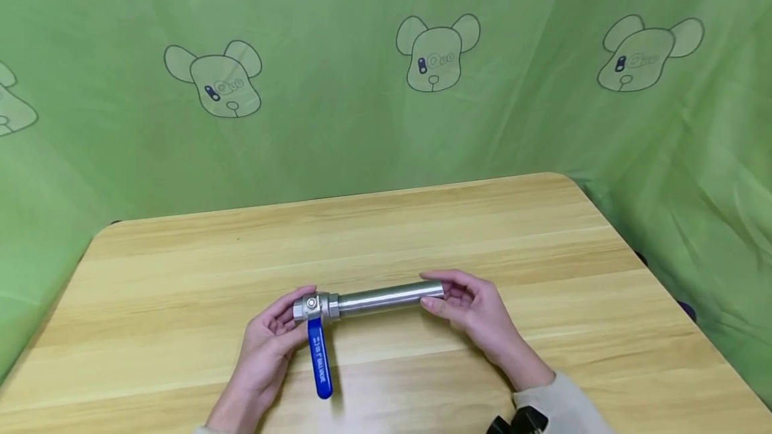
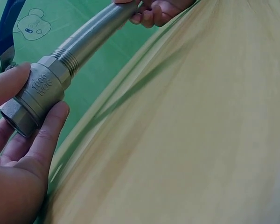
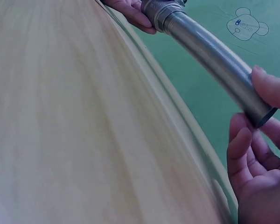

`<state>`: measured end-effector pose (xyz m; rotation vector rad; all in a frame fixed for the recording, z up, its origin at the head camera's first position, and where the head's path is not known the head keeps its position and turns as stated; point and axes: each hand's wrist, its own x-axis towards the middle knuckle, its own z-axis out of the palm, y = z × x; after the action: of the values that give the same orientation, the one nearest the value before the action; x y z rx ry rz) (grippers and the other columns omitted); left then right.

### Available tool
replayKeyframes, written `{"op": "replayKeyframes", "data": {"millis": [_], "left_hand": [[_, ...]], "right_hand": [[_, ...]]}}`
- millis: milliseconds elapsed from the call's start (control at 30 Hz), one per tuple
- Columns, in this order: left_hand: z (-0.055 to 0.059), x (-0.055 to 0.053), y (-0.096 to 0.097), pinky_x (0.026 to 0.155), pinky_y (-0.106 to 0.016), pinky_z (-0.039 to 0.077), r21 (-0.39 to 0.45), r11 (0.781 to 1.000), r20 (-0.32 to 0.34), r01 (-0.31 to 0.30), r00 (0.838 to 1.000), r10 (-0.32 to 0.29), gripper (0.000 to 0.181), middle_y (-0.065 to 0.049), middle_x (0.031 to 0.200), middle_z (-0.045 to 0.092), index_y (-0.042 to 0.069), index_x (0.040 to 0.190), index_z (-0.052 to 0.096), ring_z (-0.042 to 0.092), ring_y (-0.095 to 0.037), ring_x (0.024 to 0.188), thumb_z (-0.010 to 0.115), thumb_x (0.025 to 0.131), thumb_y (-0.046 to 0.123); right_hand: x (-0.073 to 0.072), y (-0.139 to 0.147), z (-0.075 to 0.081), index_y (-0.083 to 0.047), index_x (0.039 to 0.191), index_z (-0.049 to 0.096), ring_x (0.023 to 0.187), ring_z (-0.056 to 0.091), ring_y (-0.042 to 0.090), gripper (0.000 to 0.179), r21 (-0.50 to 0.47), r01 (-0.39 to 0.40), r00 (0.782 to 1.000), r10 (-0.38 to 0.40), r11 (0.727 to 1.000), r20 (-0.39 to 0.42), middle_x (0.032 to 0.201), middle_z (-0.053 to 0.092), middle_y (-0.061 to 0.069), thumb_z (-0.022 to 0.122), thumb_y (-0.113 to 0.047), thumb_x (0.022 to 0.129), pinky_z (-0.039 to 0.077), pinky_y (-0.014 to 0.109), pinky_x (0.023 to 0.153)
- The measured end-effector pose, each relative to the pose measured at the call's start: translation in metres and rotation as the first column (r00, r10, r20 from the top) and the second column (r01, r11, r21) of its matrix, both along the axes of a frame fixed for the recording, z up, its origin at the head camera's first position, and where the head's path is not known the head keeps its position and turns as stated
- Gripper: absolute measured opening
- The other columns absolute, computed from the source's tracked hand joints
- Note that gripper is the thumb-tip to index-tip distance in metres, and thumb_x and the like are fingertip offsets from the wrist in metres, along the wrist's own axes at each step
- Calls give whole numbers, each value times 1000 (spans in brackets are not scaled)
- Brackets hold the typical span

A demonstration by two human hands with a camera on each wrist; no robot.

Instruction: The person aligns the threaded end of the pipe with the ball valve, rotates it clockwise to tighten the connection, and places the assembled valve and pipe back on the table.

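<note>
A metal ball valve (image 1: 326, 307) with a blue lever handle (image 1: 320, 360) is joined to a steel pipe (image 1: 386, 297), both held above the table. My left hand (image 1: 268, 347) grips the valve body between thumb and fingers; raised lettering shows on that body (image 2: 39, 91) in the left wrist view. Threads (image 2: 66, 60) show where pipe meets valve. At the pipe's free right end, my right hand (image 1: 476, 313) pinches it between thumb and fingers. The right wrist view shows that open pipe end (image 3: 266, 116). The lever points toward me, across the pipe's line.
Below the hands lies a wooden table (image 1: 181, 273) with rounded far corners. Green cloth (image 1: 338, 132) printed with bear heads hangs behind and beside it. A black object (image 1: 520, 420) sits by the right sleeve (image 1: 561, 404) at the lower edge.
</note>
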<state>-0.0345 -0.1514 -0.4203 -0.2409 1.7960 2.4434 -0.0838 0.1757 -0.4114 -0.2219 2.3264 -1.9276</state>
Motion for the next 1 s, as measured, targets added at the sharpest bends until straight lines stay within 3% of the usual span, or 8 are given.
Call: {"op": "replayKeyframes", "data": {"millis": [167, 300, 567, 700, 1000], "left_hand": [[-1, 1, 0, 104, -28, 63, 9, 1000, -10, 8, 1000, -8, 61, 0, 127, 79, 6, 142, 66, 74, -16, 115, 73, 85, -13], [-1, 2, 0, 103, -28, 63, 18, 1000, -10, 4, 1000, -4, 58, -1, 127, 79, 9, 139, 69, 74, -17, 115, 73, 85, -14], [0, 0, 1, 101, -28, 64, 14, 1000, 28, -15, 999, 15, 58, -1, 126, 79, 7, 139, 68, 74, -18, 115, 73, 85, -13], [1, -1, 1, 102, -28, 64, 19, 1000, 25, -5, 1000, 5, 57, -1, 127, 79, 6, 140, 68, 74, -18, 115, 73, 86, -13], [3, -1, 0, 102, -27, 64, 17, 1000, 33, -7, 999, 7, 55, 0, 125, 79, 12, 135, 71, 74, -17, 116, 73, 86, -14]], "right_hand": [[0, -3, 2, 2, 122, 72, 68, 65, 10, 34, 6, 2, 999, -3, 1000, 49, 87, 70, 4, 83, -14, 94, 58, 22, 56], [0, -5, 3, 5, 125, 69, 63, 68, 15, 37, 5, -2, 997, 2, 1000, 72, 81, 71, 6, 80, -17, 98, 61, 26, 55], [-2, 0, -3, -6, 139, 65, 76, 68, 10, 64, 6, -26, 999, 26, 1000, -34, 92, 70, 9, 91, -3, 81, 65, 23, 69], [-3, 0, -4, -5, 131, 70, 78, 71, 11, 56, 42, -8, 999, 10, 999, -48, 93, 74, 10, 92, -3, 80, 66, 24, 70], [-3, -1, -3, 2, 125, 70, 61, 69, 15, 48, 16, -16, 1000, 16, 1000, 8, 76, 69, 0, 91, -4, 82, 61, 27, 52]]}}
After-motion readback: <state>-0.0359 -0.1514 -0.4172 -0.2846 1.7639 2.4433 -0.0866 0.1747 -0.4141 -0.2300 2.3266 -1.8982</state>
